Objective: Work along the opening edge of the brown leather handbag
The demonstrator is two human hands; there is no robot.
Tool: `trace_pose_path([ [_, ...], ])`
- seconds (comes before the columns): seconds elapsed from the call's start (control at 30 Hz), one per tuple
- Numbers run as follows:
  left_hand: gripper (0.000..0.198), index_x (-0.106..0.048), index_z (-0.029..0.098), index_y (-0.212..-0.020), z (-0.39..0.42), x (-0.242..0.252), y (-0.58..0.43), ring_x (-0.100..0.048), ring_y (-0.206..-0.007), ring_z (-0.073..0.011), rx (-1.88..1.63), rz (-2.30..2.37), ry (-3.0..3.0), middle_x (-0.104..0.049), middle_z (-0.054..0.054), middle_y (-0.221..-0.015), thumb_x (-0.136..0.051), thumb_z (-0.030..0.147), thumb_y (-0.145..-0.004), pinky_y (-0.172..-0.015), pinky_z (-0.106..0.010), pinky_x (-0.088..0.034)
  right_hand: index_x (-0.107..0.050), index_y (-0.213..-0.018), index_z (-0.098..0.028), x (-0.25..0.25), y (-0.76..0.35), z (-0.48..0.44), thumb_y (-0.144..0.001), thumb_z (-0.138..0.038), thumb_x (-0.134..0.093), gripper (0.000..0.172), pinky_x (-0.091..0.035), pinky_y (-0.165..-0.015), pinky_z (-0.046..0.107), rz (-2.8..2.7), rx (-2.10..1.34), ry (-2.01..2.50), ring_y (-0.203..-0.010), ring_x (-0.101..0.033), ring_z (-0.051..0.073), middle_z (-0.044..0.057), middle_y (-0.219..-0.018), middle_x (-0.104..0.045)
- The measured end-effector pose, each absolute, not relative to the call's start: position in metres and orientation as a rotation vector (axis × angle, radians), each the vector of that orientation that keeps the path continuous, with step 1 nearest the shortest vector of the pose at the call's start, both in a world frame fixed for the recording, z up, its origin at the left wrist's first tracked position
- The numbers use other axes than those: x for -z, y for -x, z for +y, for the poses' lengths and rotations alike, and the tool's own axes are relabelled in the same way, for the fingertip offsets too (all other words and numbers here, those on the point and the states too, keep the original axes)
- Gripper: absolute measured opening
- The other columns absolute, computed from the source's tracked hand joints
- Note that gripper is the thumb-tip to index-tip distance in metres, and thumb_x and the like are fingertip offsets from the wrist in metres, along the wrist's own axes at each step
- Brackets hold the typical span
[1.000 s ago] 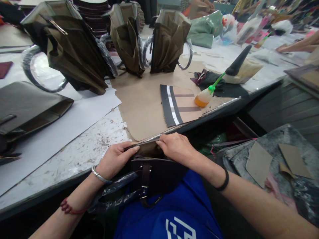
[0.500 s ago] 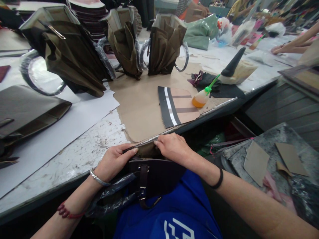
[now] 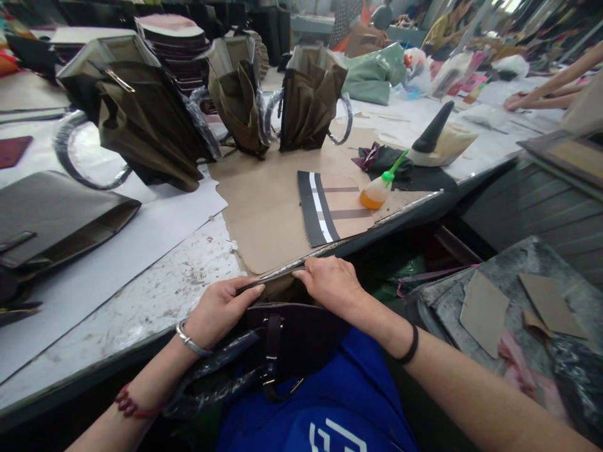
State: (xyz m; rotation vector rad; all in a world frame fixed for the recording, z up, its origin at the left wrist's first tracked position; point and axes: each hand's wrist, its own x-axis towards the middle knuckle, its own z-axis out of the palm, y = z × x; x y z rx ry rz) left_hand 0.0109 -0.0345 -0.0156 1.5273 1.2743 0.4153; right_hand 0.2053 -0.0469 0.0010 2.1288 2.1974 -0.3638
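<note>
A dark handbag [image 3: 301,336] rests in my lap against the table edge, its mouth partly open and a strap with a metal buckle hanging on its near side. My left hand [image 3: 221,309] pinches the far rim of the bag at its left end, thumb on the inside. Farther right along that same rim, my right hand [image 3: 332,282] grips it, with the thumb inside and the fingers over the outer face. A plastic-wrapped handle [image 3: 221,358] of the bag hangs below my left wrist. Brown lining shows between the two hands.
On the table stand several unfinished bags [image 3: 308,103] with brown lining outward. A glue bottle [image 3: 375,191] with a green nozzle sits on a striped curved piece [image 3: 316,210]. At right, card scraps [image 3: 485,314] lie on a grey stool. Another person's hands [image 3: 522,100] are at far right.
The view has shifted slightly, so the table things appear a little lower. Both hands keep their hold on the handbag's rim, with hardly any movement.
</note>
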Motion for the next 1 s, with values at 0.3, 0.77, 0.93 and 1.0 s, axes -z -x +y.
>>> trace_pose_path([
  [0.3,0.038,-0.064,0.016,-0.096,-0.034,0.013,-0.015,-0.06,-0.071,-0.0188,-0.419,1.253,-1.476,-0.069,-0.002,-0.08,-0.054,0.043,-0.071,-0.064,-0.025,-0.045,-0.064,-0.075,-0.018,0.007,-0.21,-0.042,-0.08,-0.041,-0.051,0.027,-0.038,-0.072,0.03,2.368,0.277,-2.179,-0.087,-0.047,0.02,0.007,-0.089,-0.051],
  [0.77,0.033,-0.063,0.016,-0.077,-0.004,0.009,-0.013,-0.057,-0.059,-0.0176,-0.128,1.203,-1.779,-0.064,-0.001,-0.063,-0.046,0.045,-0.075,-0.054,-0.024,-0.042,-0.062,-0.08,-0.015,0.007,-0.207,-0.034,-0.082,-0.036,-0.048,0.026,-0.04,-0.073,0.03,2.309,0.476,-2.212,-0.086,-0.051,0.02,0.007,-0.092,-0.054],
  [0.93,0.037,-0.063,0.019,-0.093,0.004,0.011,-0.016,-0.061,-0.077,-0.0206,-0.026,1.176,-1.798,-0.068,-0.001,-0.083,-0.046,0.046,-0.075,-0.068,-0.025,-0.046,-0.064,-0.078,-0.013,0.01,-0.211,-0.035,-0.08,-0.035,-0.051,0.025,-0.041,-0.073,0.032,2.311,0.501,-2.275,-0.088,-0.051,0.023,0.01,-0.09,-0.055],
  [1.0,0.037,-0.065,0.019,-0.086,0.0,0.012,-0.018,-0.061,-0.075,-0.0205,-0.004,1.175,-1.87,-0.069,0.0,-0.079,-0.043,0.048,-0.076,-0.068,-0.024,-0.047,-0.064,-0.08,-0.012,0.006,-0.212,-0.038,-0.079,-0.033,-0.052,0.024,-0.043,-0.073,0.033,2.312,0.494,-2.308,-0.086,-0.052,0.024,0.011,-0.088,-0.057],
])
